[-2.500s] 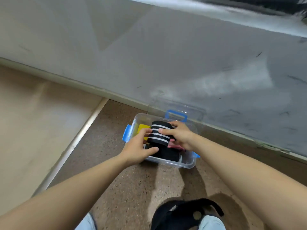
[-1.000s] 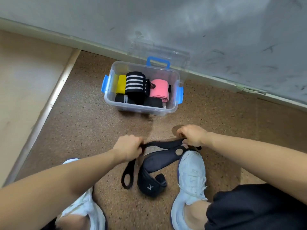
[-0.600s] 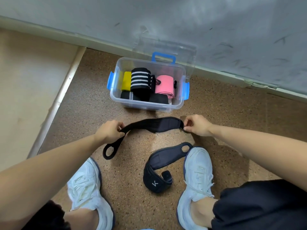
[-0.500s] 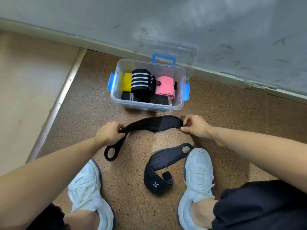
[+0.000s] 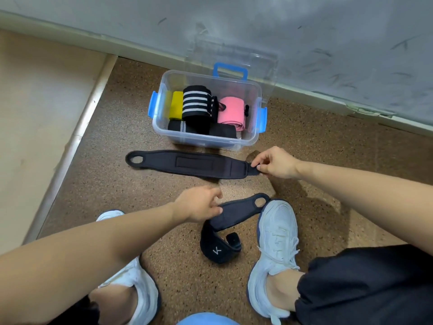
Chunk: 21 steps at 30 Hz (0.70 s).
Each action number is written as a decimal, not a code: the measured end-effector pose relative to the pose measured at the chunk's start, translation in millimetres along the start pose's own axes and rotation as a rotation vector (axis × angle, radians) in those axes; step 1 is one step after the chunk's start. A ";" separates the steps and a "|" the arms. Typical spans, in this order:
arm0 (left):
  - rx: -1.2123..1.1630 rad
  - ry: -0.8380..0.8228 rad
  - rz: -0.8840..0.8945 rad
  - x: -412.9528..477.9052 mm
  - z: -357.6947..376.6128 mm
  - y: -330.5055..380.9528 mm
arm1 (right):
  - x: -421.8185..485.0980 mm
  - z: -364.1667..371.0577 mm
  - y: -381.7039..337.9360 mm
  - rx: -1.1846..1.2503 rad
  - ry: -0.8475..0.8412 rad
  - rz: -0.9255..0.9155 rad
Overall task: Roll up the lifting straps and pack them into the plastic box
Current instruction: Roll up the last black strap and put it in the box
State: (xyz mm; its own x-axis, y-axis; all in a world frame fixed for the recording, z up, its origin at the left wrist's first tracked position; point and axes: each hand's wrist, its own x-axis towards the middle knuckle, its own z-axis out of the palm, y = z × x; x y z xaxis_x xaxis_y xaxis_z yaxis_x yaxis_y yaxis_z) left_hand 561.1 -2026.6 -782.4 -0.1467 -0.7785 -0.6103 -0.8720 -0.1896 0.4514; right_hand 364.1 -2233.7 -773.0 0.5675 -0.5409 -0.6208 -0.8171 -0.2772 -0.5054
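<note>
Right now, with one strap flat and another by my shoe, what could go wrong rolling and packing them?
1. Only the right hand pinches the flat strap, at one end, so the roll may start loose or skewed.
2. The plastic box already looks crowded; a loose roll might not fit.
3. The curled strap lies beside the right shoe and could get trodden on.

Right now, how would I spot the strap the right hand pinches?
Find the clear plastic box by the wall. Just in front of it a black strap lies stretched flat. The other loose strap, by the right shoe, is curled.
</note>
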 end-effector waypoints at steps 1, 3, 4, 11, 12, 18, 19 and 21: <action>0.009 -0.060 -0.023 -0.5 8.6 4.5 | -0.7 -1.4 -1.6 -0.007 -0.026 -0.005; 0.053 -0.181 -0.033 -2.8 20.5 5.7 | -1.1 -1.1 -2.8 -0.014 -0.083 -0.029; 0.063 -0.230 -0.025 -4.2 22.2 4.3 | -1.4 0.2 -3.4 -0.019 -0.087 -0.039; 0.019 0.026 0.033 -9.2 -6.0 -28.6 | 2.0 8.6 -12.8 -0.058 0.053 -0.116; 0.016 0.068 0.027 -9.6 -11.8 -34.3 | 2.4 8.6 -14.5 -0.071 0.058 -0.123; 0.045 -0.077 0.147 -17.2 -0.1 -43.2 | 2.2 10.3 -19.9 -0.148 0.034 -0.134; 0.134 -0.105 0.208 -17.1 6.4 -40.9 | 1.9 11.0 -20.3 -0.154 0.031 -0.134; 0.373 -0.092 0.330 -15.2 15.7 -35.6 | 0.8 12.2 -20.9 -0.163 0.021 -0.137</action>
State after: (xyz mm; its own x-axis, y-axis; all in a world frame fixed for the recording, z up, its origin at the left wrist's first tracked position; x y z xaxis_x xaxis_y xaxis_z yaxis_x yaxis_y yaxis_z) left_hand 587.0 -1998.7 -799.5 -0.4685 -0.7017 -0.5368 -0.8773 0.2976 0.3766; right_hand 382.8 -2218.6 -770.3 0.6737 -0.5055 -0.5391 -0.7389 -0.4731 -0.4798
